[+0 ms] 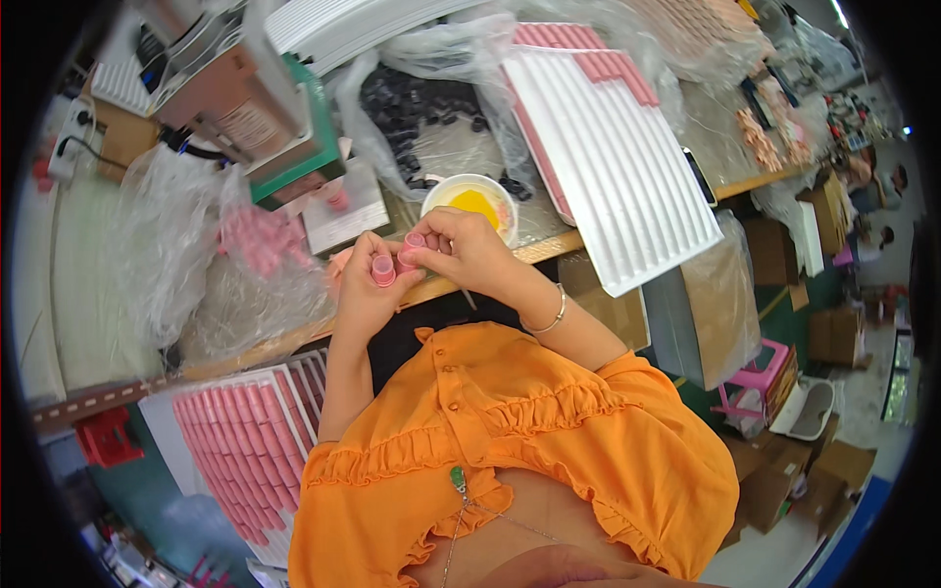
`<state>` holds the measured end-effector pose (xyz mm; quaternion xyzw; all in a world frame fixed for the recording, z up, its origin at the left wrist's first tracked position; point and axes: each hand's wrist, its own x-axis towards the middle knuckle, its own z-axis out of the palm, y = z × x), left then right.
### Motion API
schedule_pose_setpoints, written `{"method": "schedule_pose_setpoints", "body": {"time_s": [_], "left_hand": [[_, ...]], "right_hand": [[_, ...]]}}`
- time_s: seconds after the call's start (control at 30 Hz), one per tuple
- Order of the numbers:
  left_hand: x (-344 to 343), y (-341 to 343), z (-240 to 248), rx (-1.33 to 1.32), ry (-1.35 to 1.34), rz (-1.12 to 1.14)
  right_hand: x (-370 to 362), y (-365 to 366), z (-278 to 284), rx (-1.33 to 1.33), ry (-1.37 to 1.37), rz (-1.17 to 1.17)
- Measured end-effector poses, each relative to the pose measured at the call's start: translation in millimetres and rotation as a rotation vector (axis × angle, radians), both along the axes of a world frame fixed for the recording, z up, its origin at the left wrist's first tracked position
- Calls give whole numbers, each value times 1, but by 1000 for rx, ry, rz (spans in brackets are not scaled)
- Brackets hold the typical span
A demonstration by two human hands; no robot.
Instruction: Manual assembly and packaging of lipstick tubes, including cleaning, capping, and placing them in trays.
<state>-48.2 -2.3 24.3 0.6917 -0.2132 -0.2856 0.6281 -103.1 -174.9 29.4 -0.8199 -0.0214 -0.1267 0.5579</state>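
Close together over the table's front edge, both my hands are closed on small pink plastic parts. My left hand [367, 291] grips a short pink tube [382, 270], its round open end facing up. With thumb and fingers my right hand [463, 251] pinches another pink tube [415, 240], right beside the first. The pieces look close to touching; fingers hide their lower parts. Just beyond the right hand stands a white bowl [428, 201] with something yellow in it.
At the left is a press machine [245, 108] on a green base [316, 147]. Behind the bowl, a clear bag holds small black parts [397, 108]. A white ribbed tray [613, 167] overhangs the table edge at right. Pink tubes [240, 441] fill a tray lower left.
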Motion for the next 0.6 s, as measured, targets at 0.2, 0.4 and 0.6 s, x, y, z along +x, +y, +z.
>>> {"method": "schedule_pose_setpoints", "body": {"time_s": [0.2, 0.4, 0.6], "left_hand": [[-23, -47, -6, 113, -704, 313], [-17, -45, -3, -5, -624, 402], [72, 90, 49, 482, -749, 497]], "right_hand": [[-13, -11, 15, -86, -47, -246], [-8, -27, 14, -131, -137, -139], [44, -104, -16, -346, -10, -442]]}}
